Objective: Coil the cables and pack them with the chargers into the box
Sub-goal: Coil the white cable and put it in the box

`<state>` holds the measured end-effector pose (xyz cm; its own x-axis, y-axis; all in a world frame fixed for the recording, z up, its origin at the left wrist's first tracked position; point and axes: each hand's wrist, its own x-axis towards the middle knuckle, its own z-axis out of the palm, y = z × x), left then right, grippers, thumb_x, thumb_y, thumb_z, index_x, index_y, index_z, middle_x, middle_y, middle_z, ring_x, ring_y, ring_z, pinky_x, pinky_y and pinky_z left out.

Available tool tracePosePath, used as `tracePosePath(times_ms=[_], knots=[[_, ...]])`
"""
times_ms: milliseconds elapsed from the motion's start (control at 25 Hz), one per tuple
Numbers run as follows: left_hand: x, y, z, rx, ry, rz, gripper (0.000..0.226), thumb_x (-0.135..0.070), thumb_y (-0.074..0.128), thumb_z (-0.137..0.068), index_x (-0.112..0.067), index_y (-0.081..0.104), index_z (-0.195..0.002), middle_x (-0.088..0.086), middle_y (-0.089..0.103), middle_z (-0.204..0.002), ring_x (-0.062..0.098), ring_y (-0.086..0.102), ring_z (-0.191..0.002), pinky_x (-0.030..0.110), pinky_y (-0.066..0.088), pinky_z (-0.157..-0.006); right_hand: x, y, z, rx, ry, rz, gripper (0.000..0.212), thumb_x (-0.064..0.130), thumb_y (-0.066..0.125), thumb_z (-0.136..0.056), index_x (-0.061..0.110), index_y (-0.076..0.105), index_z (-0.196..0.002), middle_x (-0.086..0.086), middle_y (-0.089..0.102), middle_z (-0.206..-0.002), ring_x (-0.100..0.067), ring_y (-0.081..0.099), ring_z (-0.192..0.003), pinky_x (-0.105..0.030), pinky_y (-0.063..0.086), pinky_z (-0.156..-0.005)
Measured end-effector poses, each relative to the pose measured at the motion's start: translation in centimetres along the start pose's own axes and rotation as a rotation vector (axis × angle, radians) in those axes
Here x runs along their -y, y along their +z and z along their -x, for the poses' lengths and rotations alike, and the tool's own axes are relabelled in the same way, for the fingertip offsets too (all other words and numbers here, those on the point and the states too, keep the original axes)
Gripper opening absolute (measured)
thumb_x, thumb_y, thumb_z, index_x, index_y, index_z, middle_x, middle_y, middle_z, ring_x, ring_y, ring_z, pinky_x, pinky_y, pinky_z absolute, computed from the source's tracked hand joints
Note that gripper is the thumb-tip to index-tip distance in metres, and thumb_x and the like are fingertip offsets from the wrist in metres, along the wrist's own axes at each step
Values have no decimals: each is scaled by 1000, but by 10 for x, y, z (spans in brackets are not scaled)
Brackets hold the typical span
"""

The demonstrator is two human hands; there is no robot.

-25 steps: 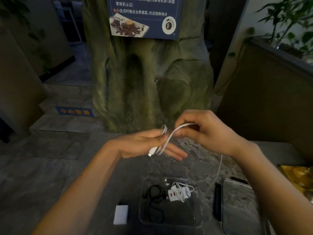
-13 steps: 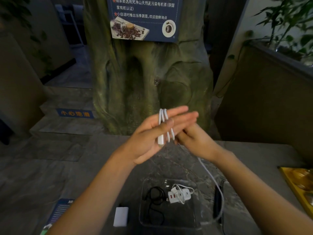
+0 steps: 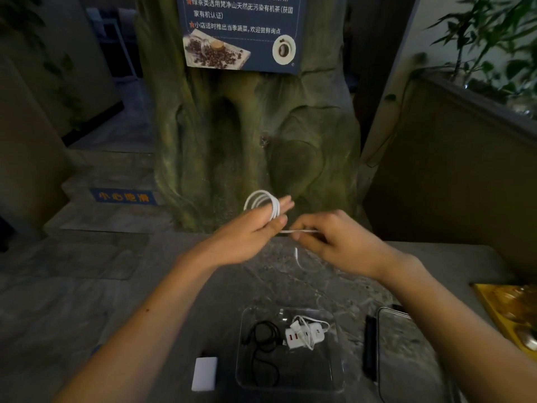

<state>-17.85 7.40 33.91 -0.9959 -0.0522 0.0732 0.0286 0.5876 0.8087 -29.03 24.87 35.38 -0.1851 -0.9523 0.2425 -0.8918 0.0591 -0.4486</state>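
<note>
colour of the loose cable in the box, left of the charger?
The cable is black; the head view shows it.

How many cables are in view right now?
3: a white cable looped on the left hand, pinched by the right hand; a black cable in the clear box; a short white cable on the charger there. More may be hidden.

In the box [image 3: 290, 373] lie a cable [image 3: 253, 334] left and a charger [image 3: 305, 336] right; a block [image 3: 205, 373] sits left of the box.
</note>
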Motion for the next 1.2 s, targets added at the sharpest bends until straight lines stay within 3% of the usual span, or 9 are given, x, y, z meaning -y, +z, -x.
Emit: tracePosePath(times_ms=[80,240,360,640,720,800,960,1120,1200], knots=[[1,-1,2,189,-9,23,41,-21,36,-102,-12,40,-142,-4,43,-145,4,35,-136,35,24,-118,1,-12,-3,-15,-47,9,10,23,62,-93,19,69,-98,17,60,-86,2,59,-79,-17,48,-74],[-12,0,13,515,17,225,40,-23,33,-102,-4,50,-132,3,69,-111,14,60,-114,23,40,-100,3,-25,-4,-77,-40,-216,7,16,68,-87,12,68,-92,10,63,-85,-4,63,-78,-15,47,-70],[-22,1,16,431,134,530,37,-21,40,-98,-3,52,-129,7,73,-95,20,67,-97,27,44,-92,-2,-20,-6,-172,-5,-425,10,13,58,-92,5,65,-91,-2,63,-79,-8,60,-72,-19,48,-67],[-32,18,0,30,332,1233,42,-9,38,-95,0,42,-136,16,55,-136,27,46,-133,31,39,-108,-10,36,0,-135,167,-526,15,16,43,-102,13,57,-97,0,55,-63,-3,49,-50,-15,39,-51],[-26,20,-7,-180,296,1143,39,-8,41,-96,-8,44,-135,12,53,-139,22,45,-134,30,36,-111,-9,46,3,-40,199,-462,15,18,43,-102,17,53,-113,2,56,-64,-3,51,-53,-20,43,-53],[-17,19,-9,-352,246,706,39,-12,42,-99,-17,46,-137,-4,47,-144,8,41,-136,23,30,-113,-8,49,7,25,177,-346,18,23,46,-100,21,52,-117,6,56,-65,-5,54,-57,-25,46,-56],[-1,22,-6,-188,129,-49,43,-20,40,-102,-11,39,-144,-16,44,-142,-11,37,-128,6,28,-104,-3,33,9,91,99,-134,13,25,52,-98,18,58,-108,6,59,-70,-4,56,-59,-13,40,-57],[2,23,0,-32,45,-15,33,-32,36,-102,-13,62,-111,4,71,-103,16,67,-96,34,51,-90,-6,4,7,130,43,45,9,28,60,-92,26,66,-98,10,65,-84,-4,61,-76,-29,51,-73],[-1,20,4,102,39,158,35,-31,32,-102,-11,61,-95,7,73,-83,21,71,-74,32,53,-78,-5,-12,7,79,31,26,7,27,66,-89,24,68,-95,12,64,-85,-3,61,-78,-25,50,-73]])
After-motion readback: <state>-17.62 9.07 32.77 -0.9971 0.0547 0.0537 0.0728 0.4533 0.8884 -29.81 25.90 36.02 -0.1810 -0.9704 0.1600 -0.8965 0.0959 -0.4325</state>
